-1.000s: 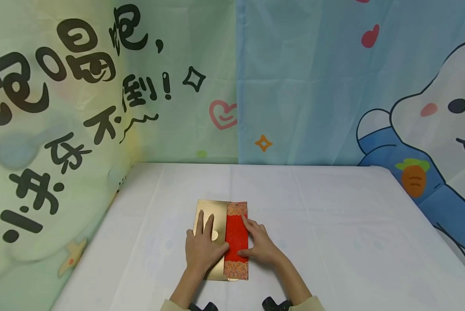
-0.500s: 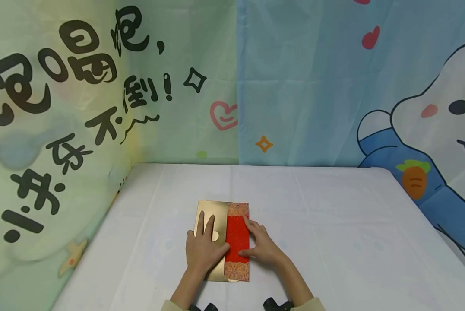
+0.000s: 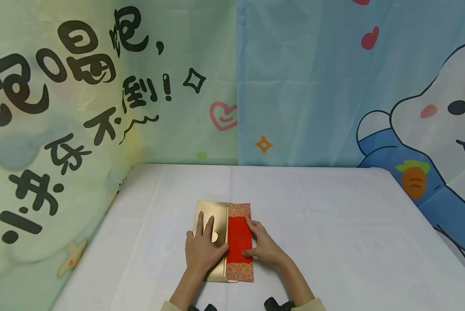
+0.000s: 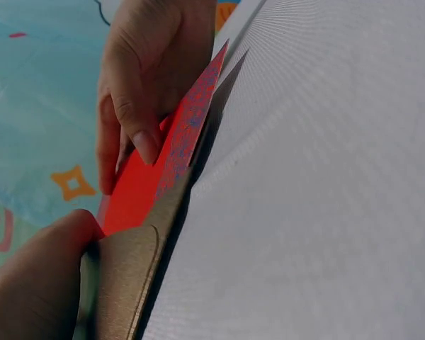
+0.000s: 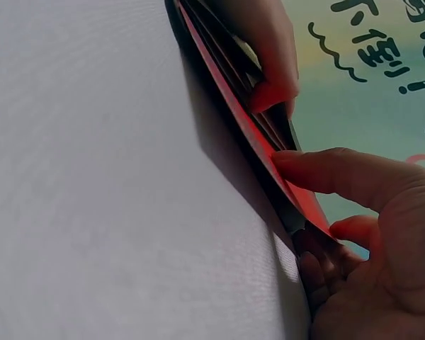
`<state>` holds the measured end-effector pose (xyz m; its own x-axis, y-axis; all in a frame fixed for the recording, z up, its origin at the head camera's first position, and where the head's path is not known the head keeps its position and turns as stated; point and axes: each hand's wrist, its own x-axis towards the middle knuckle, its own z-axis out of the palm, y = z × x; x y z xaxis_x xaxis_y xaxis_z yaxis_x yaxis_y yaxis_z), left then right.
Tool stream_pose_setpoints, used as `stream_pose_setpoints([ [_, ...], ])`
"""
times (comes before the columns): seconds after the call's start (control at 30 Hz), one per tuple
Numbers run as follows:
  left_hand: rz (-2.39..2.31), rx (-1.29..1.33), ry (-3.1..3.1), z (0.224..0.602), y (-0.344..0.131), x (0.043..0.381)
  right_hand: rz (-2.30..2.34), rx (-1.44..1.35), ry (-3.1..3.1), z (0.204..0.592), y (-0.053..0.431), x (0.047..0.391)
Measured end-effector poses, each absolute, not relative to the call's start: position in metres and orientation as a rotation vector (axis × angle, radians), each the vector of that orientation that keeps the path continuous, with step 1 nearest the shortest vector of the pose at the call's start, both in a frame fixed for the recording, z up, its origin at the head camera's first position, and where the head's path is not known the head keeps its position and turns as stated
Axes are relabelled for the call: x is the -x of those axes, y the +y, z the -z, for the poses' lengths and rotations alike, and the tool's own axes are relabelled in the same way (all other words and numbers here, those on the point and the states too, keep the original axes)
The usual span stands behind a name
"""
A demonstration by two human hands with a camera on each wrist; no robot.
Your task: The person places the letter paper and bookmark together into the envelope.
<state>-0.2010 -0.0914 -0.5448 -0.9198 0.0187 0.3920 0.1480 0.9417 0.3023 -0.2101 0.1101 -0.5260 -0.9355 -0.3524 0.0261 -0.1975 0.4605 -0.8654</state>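
A gold paper folder (image 3: pixel 216 209) lies upright on the white table, with a pale round spot on its face. Out past its right side reaches a flat red card (image 3: pixel 238 242), banded at both ends with an ornate pattern. My left hand (image 3: pixel 203 254) rests flat on the gold folder, fingers spread and thumb near the red card's left edge. At the red card's right edge, my right hand (image 3: pixel 269 248) pinches it, two fingertips on top and other fingers beneath, as the right wrist view shows. In the left wrist view, the red card (image 4: pixel 138 188) tilts up off the table.
White cloth covers the table (image 3: pixel 352 242). Printed curtains (image 3: pixel 314 86) hang behind it and along its left side. Dark wrist devices (image 3: pixel 277 305) show at the lower edge, beside the light sleeves (image 3: pixel 310 305).
The red card has shifted slightly right with my right hand, and a gold strip now shows along its left edge. My left hand stays in place on the gold folder.
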Motion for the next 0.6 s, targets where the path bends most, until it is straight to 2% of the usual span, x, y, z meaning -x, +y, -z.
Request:
stream_pose_setpoints([
  [0.6, 0.557, 0.145, -2.639, 0.5491, -0.0928, 0.2033, 1.47, 0.506, 2.535, 0.5248, 0.1103, 0.209],
])
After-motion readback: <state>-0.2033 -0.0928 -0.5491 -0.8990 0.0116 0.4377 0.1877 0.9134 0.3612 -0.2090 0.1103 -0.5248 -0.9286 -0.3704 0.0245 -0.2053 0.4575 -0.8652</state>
